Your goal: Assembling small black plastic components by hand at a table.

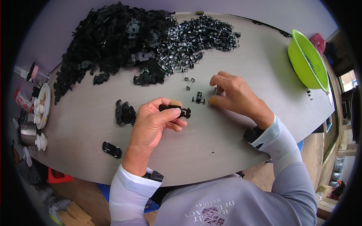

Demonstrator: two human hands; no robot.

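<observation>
My left hand is closed around a black toy car chassis, pinching it between thumb and fingers above the table's middle. To the right, my right hand pinches a small wheel axle between thumb and forefinger, low over the tabletop. Between the hands lies a small black part with wheels. Beyond it are two loose wheel axles, one nearer and one farther. A few black chassis pieces lie left of my left hand, and a black toy car sits nearer the front edge.
A large heap of black chassis fills the back left of the table. Beside it is a pile of wheel axles. A green bowl with small dark parts stands tilted at the right. Lidded dishes crowd the left edge.
</observation>
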